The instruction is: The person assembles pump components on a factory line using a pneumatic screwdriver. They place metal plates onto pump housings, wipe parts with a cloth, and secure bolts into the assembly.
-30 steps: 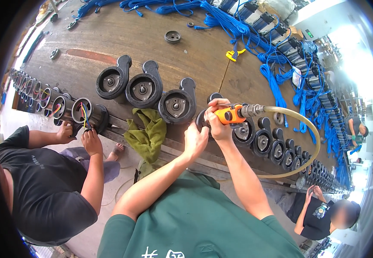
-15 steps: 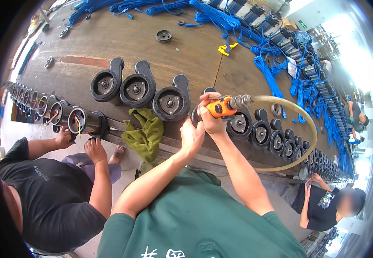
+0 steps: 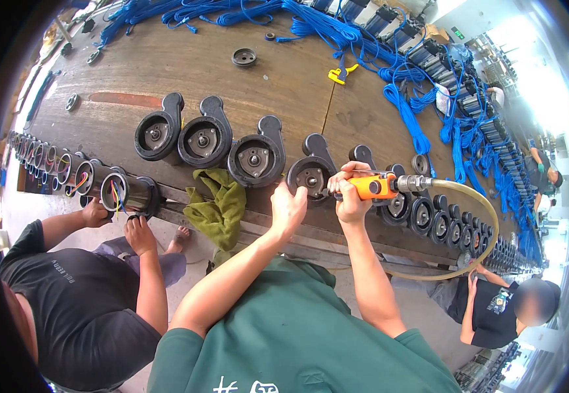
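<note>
My right hand point(image 3: 351, 196) is closed around an orange air gun point(image 3: 375, 187), which has a metal coupler point(image 3: 413, 184) and a clear yellowish hose point(image 3: 484, 206) looping off to the right. The gun points left, toward a black round motor housing point(image 3: 312, 178) with a metal plate and central shaft inside. At that housing's near left rim, my left hand point(image 3: 289, 211) is closed with bent fingers against the edge. Similar black housings stand to the left point(image 3: 256, 160) and in a long row to the right point(image 3: 422, 215).
An olive cloth point(image 3: 215, 206) hangs over the table's near edge. A yellow-handled tool point(image 3: 341, 74) and black ring point(image 3: 244, 57) lie farther back, before bundled blue cables point(image 3: 323, 25). At left, a co-worker's hands point(image 3: 141, 234) hold a metal cylinder with coloured wires point(image 3: 122, 191).
My right hand has moved right and slightly down with the air gun, uncovering the housing beneath. My left hand has shifted slightly left, still at the rim.
</note>
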The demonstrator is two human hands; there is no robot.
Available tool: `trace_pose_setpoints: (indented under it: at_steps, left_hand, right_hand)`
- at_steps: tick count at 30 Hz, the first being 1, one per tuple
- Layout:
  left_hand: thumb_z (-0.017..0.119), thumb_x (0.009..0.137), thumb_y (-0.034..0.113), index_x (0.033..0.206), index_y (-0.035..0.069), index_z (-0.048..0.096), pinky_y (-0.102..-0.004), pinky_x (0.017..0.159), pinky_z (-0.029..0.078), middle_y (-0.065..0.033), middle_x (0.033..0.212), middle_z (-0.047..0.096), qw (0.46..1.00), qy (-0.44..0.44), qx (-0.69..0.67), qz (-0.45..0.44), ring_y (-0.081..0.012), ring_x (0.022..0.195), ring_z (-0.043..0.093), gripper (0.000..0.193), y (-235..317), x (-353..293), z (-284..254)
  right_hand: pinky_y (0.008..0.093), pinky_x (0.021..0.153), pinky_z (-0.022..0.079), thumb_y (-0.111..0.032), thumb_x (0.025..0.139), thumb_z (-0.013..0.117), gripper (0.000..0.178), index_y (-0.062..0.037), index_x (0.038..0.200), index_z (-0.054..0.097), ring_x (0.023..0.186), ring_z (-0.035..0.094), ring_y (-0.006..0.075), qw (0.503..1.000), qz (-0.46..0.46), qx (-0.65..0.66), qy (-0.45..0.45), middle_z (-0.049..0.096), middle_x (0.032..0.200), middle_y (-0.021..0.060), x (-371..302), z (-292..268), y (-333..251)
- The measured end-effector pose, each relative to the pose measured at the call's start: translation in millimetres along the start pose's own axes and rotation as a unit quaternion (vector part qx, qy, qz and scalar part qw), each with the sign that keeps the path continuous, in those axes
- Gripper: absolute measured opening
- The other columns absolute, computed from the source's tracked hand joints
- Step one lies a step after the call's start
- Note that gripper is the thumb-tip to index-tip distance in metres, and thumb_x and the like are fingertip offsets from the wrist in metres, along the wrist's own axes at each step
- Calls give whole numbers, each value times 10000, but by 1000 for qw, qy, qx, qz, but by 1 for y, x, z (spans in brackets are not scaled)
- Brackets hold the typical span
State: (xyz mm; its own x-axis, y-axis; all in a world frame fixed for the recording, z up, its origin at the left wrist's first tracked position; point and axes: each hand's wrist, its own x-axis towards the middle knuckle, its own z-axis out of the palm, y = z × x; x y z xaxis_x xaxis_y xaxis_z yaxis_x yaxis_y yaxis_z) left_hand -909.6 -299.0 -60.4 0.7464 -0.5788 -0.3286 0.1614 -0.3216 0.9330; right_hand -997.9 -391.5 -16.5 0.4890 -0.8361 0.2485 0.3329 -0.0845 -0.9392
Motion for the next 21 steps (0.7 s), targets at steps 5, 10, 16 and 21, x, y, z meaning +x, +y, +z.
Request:
trace_pose_setpoints:
  at_steps: [5, 10, 16, 21]
  left_hand:
    - [623, 825, 202, 1072, -74, 646, -416, 813, 539, -262, 922, 707, 1000, -1, 12, 0, -367, 873, 707, 371, -4, 4, -1]
    - [629, 839, 173, 1063, -86, 641, -427, 823, 549, -274, 932, 707, 1000, -7, -2, 6, -375, 888, 713, 342, -5, 3, -1]
    - [626, 837, 176, 1061, -83, 641, -428, 828, 547, -271, 940, 707, 1000, -12, -14, -23, -378, 895, 711, 342, -8, 3, 0]
    - [627, 831, 176, 1064, -70, 646, -425, 833, 547, -265, 951, 708, 1000, -1, 6, 1, -378, 900, 709, 339, -5, 3, 1]
  right_hand:
    - [291, 605, 475, -11, 845, 515, 209, -13, 1053, 495, 603, 505, 119, 1000, 0, -2, -22, 532, 738, 43, -2, 1, -1]
    - [235, 633, 486, 54, 843, 548, 222, -12, 1053, 519, 681, 567, 93, 998, -4, -19, -62, 582, 769, 36, -11, 0, 5]
    - [239, 660, 500, 60, 844, 566, 197, -8, 1025, 530, 715, 584, 98, 997, -15, -25, -74, 596, 793, 54, -12, 0, 8]
    - [247, 679, 501, 11, 858, 555, 198, 4, 1056, 543, 712, 585, 99, 998, -17, -17, -60, 594, 791, 45, -6, 2, 4]
